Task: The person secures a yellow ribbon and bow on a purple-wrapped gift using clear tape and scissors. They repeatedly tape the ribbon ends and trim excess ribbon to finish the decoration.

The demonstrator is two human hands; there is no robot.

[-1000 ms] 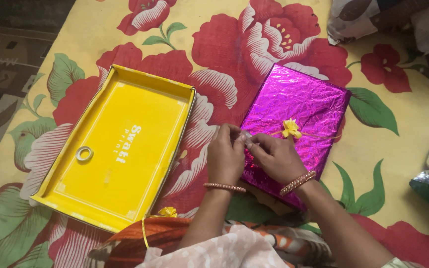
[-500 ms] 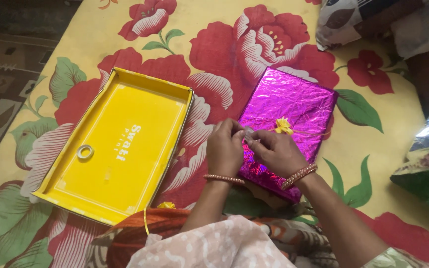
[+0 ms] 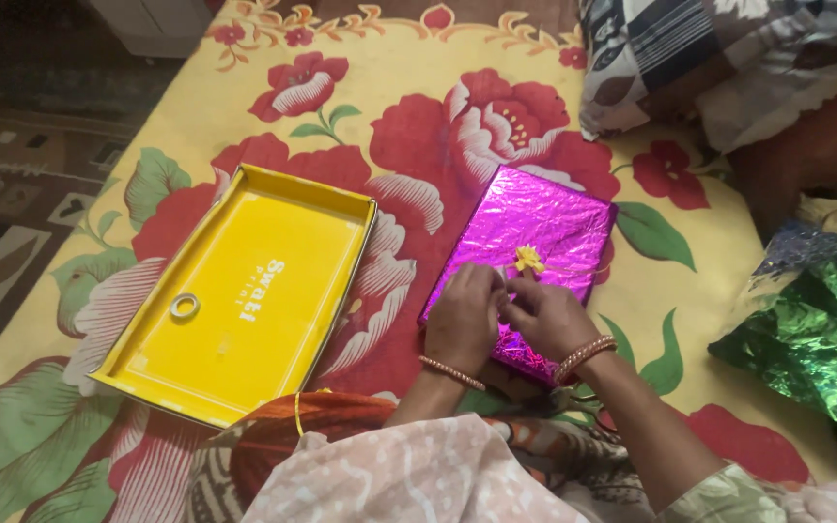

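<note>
A flat box wrapped in shiny magenta foil point(image 3: 544, 218) lies on a flowered sheet, with a small yellow bow point(image 3: 528, 259) on top. My left hand point(image 3: 459, 324) and my right hand point(image 3: 552, 318) rest on the near half of the box, just below the bow. Their fingertips meet and pinch together; in the earlier frames a small clear strip shows between them, but now the fingers hide it. Each wrist wears a beaded bangle.
An open yellow box tray point(image 3: 138, 334) lies to the left with a small tape ring point(image 3: 184, 307) inside. Crumpled green foil point(image 3: 816, 339) sits at the right, and a patterned pillow point(image 3: 709, 58) at the top right. A yellow ribbon point(image 3: 296, 415) lies on my lap.
The camera has tilted up and back, so more of the sheet and pillow shows. My hands stay pinched together on the magenta box, now closer under the bow.
</note>
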